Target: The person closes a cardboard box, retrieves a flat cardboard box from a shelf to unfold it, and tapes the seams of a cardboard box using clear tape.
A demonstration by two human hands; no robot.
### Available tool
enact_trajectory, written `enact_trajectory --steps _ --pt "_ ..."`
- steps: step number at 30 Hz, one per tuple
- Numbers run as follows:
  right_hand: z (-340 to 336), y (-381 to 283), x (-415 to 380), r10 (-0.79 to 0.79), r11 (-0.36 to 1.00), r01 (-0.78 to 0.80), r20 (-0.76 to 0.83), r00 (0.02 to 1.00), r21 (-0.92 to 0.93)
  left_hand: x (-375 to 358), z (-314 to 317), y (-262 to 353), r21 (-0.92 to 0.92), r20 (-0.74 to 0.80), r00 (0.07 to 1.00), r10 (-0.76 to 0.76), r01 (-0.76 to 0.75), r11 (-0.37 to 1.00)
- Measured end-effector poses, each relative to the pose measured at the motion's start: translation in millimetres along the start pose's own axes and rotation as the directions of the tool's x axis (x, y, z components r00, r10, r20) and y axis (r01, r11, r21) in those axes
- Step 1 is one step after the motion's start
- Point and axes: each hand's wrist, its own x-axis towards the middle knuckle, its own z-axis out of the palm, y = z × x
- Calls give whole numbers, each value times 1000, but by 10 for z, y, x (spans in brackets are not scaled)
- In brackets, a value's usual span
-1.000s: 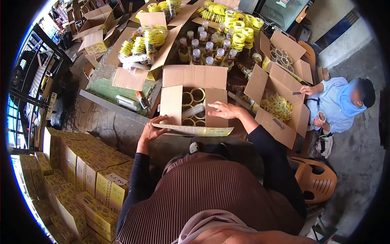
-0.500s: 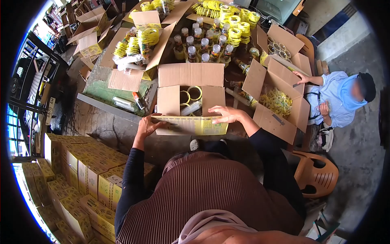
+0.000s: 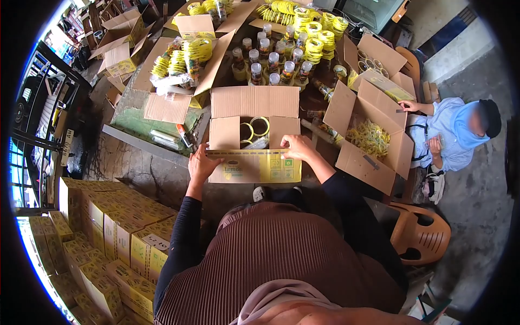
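An open cardboard box point(image 3: 254, 102) with yellow lemon print on its near side stands in front of me. Inside it are yellow rings and something clear and plastic. My left hand point(image 3: 203, 164) grips the left end of its near edge, thumb on the printed face. At the right end of that edge, my right hand point(image 3: 299, 149) pinches the cardboard. The printed near flap hangs toward me, and the left, right and far flaps are spread.
Jars point(image 3: 273, 66) and stacked yellow rings point(image 3: 314, 49) stand beyond. An open box point(image 3: 368, 168) of yellow shreds is right, beside a seated person point(image 3: 449, 130) and an orange chair point(image 3: 422, 233). Printed cartons point(image 3: 116, 216) are stacked at left.
The near flap has tilted down, showing more of its printed face. My right hand has shifted slightly and its fingers have curled onto the edge. The seated person's hand has moved slightly.
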Motion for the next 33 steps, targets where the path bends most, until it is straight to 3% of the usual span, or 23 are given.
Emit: enact_trajectory --steps 3,5,9,11,17,24,27,30,32,33 --pt "46 -58 -21 -6 999 2 -109 994 -33 -5 131 -17 -26 -71 997 36 -38 999" --pt "105 -65 5 -31 997 18 -180 983 -75 -33 189 -13 105 -145 985 95 -80 991" --pt "193 -51 43 -79 973 17 -262 962 -230 -133 20 231 162 -280 940 196 -155 975" --pt "132 -92 28 26 948 -110 -271 962 -299 -160 1 322 161 -259 940 221 -183 970" --pt "140 -72 60 147 939 -209 -229 962 -273 -308 319 426 231 -215 861 460 -413 881" --pt "243 40 61 100 955 -170 -277 956 -242 -576 511 708 138 -171 907 385 -365 921" --pt "156 -11 42 91 954 -142 -196 976 -263 -587 590 699 154 -132 918 375 -354 922" --pt "-28 -73 126 -50 932 11 -99 994 -362 -578 591 706 177 -114 921 372 -350 920" --pt "-199 -146 319 -14 988 13 -5 1000 -153 -567 564 734 163 -62 936 347 -334 928" --pt "-200 -183 451 1 985 -27 -148 989 -173 -558 561 735 165 -61 938 341 -328 930"
